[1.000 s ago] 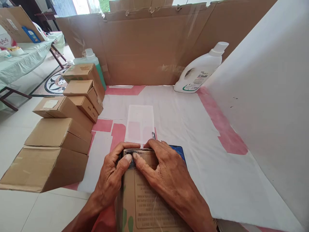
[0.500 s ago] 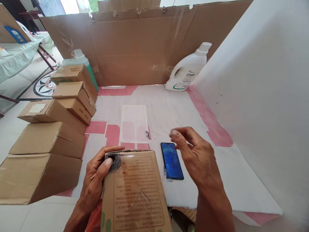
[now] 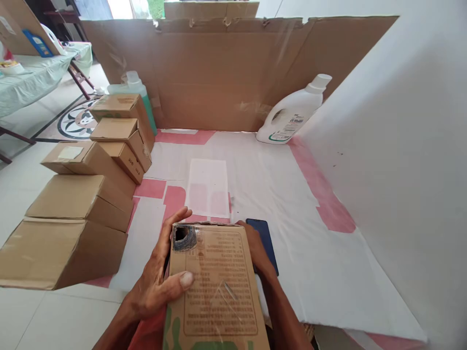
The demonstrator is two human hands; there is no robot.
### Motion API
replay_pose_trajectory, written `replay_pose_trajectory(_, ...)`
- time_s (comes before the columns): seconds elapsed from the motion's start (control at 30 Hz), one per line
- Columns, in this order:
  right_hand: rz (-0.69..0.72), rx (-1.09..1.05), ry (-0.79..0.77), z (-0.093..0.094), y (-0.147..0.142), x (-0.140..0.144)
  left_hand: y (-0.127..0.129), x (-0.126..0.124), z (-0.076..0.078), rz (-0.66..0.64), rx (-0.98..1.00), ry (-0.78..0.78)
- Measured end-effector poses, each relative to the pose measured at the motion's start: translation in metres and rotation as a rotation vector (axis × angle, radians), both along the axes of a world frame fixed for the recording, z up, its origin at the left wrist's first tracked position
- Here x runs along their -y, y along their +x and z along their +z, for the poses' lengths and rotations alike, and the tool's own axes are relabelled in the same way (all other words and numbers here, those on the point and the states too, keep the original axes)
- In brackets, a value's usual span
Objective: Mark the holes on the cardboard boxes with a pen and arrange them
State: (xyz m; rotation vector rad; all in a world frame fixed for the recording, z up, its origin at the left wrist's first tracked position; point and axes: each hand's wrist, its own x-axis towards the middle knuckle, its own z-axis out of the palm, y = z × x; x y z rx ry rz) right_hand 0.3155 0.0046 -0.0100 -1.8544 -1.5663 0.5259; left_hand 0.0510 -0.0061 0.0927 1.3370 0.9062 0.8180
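A brown cardboard screen (image 3: 226, 73), creased and patched with clear tape, stands across the far edge of the surface (image 3: 284, 194), which is covered in white sheeting with pink blocks. A white panel (image 3: 401, 146) rises along the right side and meets the cardboard at the far corner. To the left lies a pale tiled floor (image 3: 22, 180) with a round dark-and-white medallion (image 3: 76, 124) set into it. Beyond that stands a folding table (image 3: 36, 78) under a pale green cloth. Bright daylight comes through an opening (image 3: 120, 7) above the cardboard at top left.
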Motion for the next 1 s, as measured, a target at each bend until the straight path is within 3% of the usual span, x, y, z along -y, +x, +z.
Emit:
replay_pose_trajectory(0.1,-0.142,-0.261,0.053,0.040,0.017,-0.006,0.003,-0.001,-0.001,-0.017,0.038,-0.021)
replay_pose_trajectory(0.17,-0.255,-0.634,0.223,0.080,0.016,-0.004,0.007,-0.003,0.000,-0.025,0.057,-0.042)
replay_pose_trajectory(0.27,-0.111,-0.833,0.211,0.132,-0.008,0.013,0.012,-0.006,0.002,-0.028,0.041,-0.038)
replay_pose_trajectory(0.33,0.019,-0.846,0.159,0.150,-0.030,0.026,0.016,-0.007,0.003,-0.019,0.029,-0.022)
replay_pose_trajectory(0.5,0.162,-0.750,0.047,0.148,-0.058,0.038,0.021,-0.004,0.003,0.019,0.013,0.024)
replay_pose_trajectory(0.67,0.175,-0.607,0.033,0.143,-0.053,0.035,0.024,-0.005,0.003,0.039,0.009,0.044)
replay_pose_trajectory(1.0,0.191,-0.509,0.041,0.150,-0.050,0.031,0.025,-0.005,0.006,0.027,0.006,0.049)
